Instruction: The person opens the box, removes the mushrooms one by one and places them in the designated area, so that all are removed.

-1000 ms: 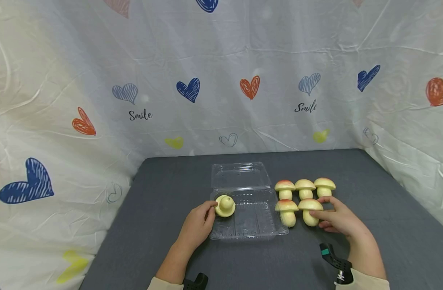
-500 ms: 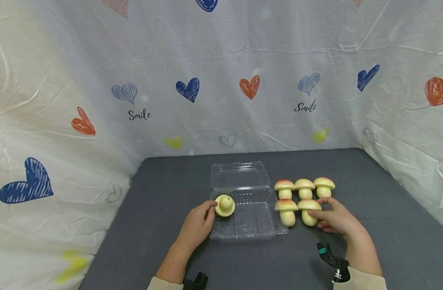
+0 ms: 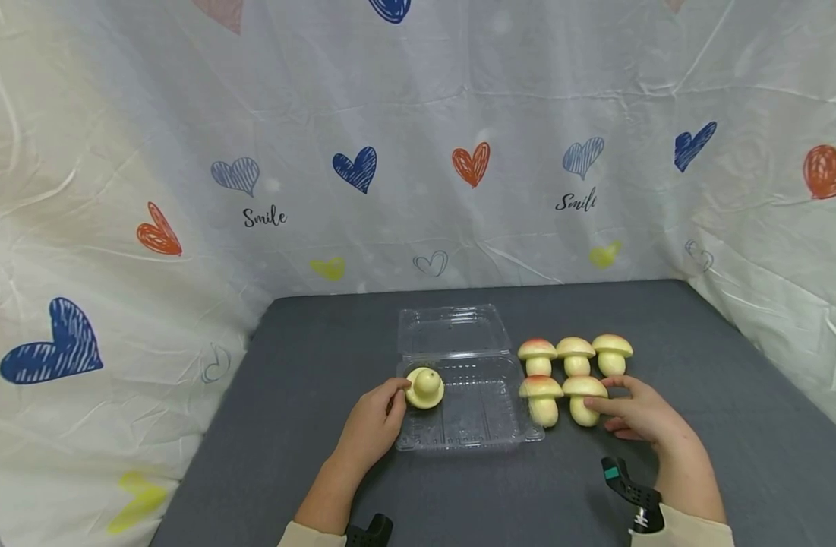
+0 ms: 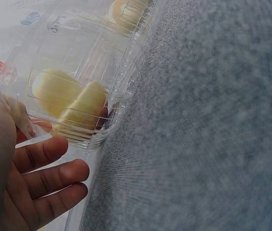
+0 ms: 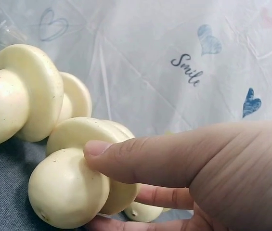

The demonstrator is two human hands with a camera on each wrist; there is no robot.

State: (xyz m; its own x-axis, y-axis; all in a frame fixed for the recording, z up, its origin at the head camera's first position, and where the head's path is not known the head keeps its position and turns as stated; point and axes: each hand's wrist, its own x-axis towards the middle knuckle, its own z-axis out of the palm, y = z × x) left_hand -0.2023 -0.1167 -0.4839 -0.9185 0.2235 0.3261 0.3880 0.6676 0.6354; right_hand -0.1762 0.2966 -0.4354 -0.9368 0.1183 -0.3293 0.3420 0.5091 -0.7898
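A clear plastic clamshell container lies with its lid folded back. One toy mushroom stands inside at the left, cap down and stem up; it shows through the wall in the left wrist view. My left hand pinches the container's left rim beside this mushroom, its other fingers loosely bent in the left wrist view. My right hand grips a pale yellow toy mushroom lying in the front row, thumb on its stem. Its far fingertips are partly hidden behind the mushroom.
Left of the gripped mushroom lies a red-tinged mushroom, close against the container's right edge. Behind stand a red-topped mushroom and two yellow ones. The dark grey tabletop ends at a white heart-printed sheet.
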